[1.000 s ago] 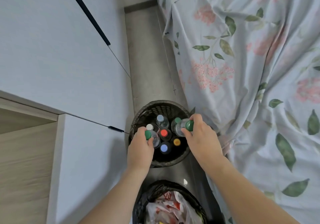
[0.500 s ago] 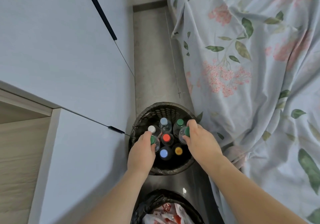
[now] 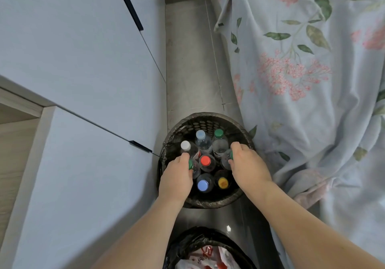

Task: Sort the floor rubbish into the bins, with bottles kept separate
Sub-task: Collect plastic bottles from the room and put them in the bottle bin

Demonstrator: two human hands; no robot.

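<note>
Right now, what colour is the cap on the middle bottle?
Red cap, clearest in the head view.

Both forearms reach forward, left hand [image 3: 176, 178] and right hand [image 3: 249, 167] apparently clenched.

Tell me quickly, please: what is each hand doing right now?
Left hand: closed on a green-capped bottle in the bottle bin.
Right hand: closed on another green-capped bottle in the same bin.

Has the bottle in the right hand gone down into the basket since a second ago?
Yes. The right hand has lowered its green-capped bottle from over the basket rim down among the other bottles.
</note>
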